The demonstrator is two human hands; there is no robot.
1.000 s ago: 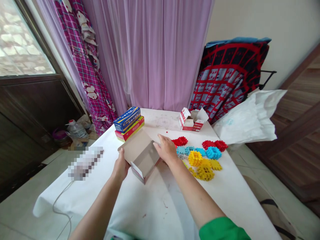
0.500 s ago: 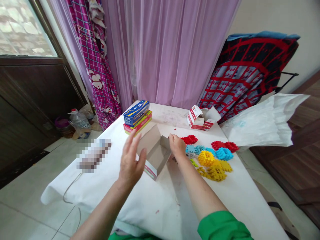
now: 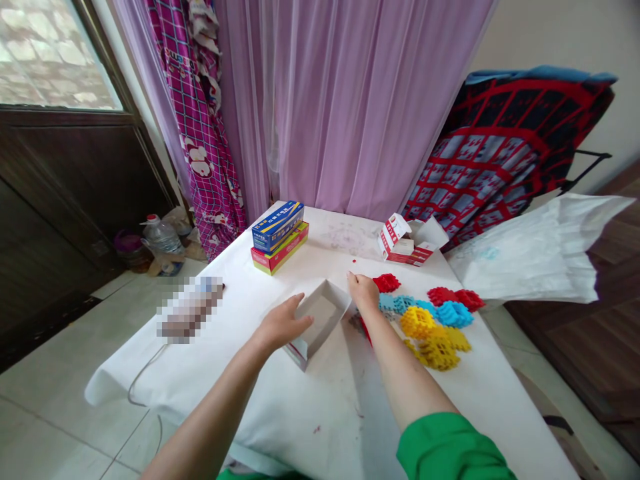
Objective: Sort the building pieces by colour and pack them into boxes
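An open cardboard box [image 3: 323, 313] with a pale grey inside lies on the white-covered table between my hands. My left hand [image 3: 284, 325] is at its left side, fingers apart, the palm over the folded-back lid. By the box's right far corner is my right hand [image 3: 363, 291], its fingers curled together; what they hold, if anything, is hidden. Just right of that hand are red plastic pieces [image 3: 387, 283]. Blue pieces [image 3: 454, 313] and yellow pieces [image 3: 438, 348] lie in a cluster further right.
A blue box [image 3: 277, 225] rests on a red and green box [image 3: 281, 250] at the back left. An open red and white box [image 3: 411, 241] stands at the back right. Beyond the right edge is a white sack [image 3: 540, 257]. A blurred item [image 3: 190, 311] with a cord lies left.
The box's raised left flap has been folded outward and down under my left hand. My left hand has turned flatter and lower. The whole view has shifted slightly.
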